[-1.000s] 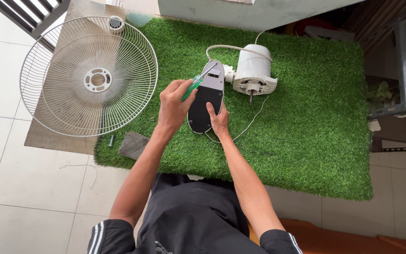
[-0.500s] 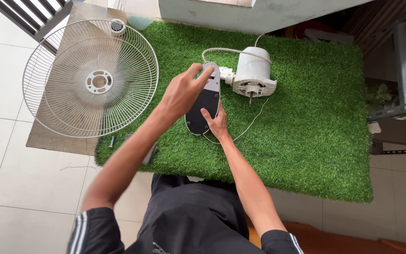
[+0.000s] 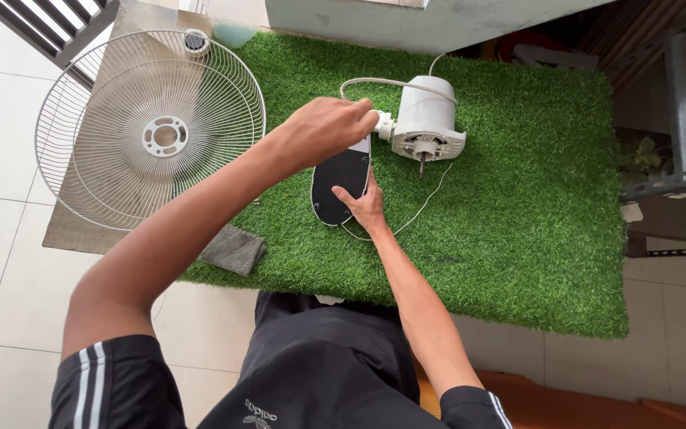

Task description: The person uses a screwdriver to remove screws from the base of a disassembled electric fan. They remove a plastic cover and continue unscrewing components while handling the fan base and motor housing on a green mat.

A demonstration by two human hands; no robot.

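Observation:
A black oval fan base [image 3: 337, 189] with a white rim lies on the green grass mat [image 3: 518, 206]. Its top end joins a white fan motor [image 3: 426, 119]. My left hand [image 3: 327, 127] is a closed fist over that joint, and the green screwdriver it held earlier is hidden inside the fist. My right hand [image 3: 361, 202] presses on the lower right edge of the base, fingers on the black face. A thin white cable [image 3: 410, 213] runs from the motor under the right hand.
A round wire fan grille [image 3: 152, 135] lies left of the mat on a brown board, with a small round cap [image 3: 196, 40] at its top. A grey cloth [image 3: 232, 248] sits at the mat's front left edge. A metal shelf [image 3: 676, 175] stands at the right.
My left hand has moved up along the base to the motor joint, and its arm now crosses the mat. The screwdriver is no longer visible. The right hand stays on the base.

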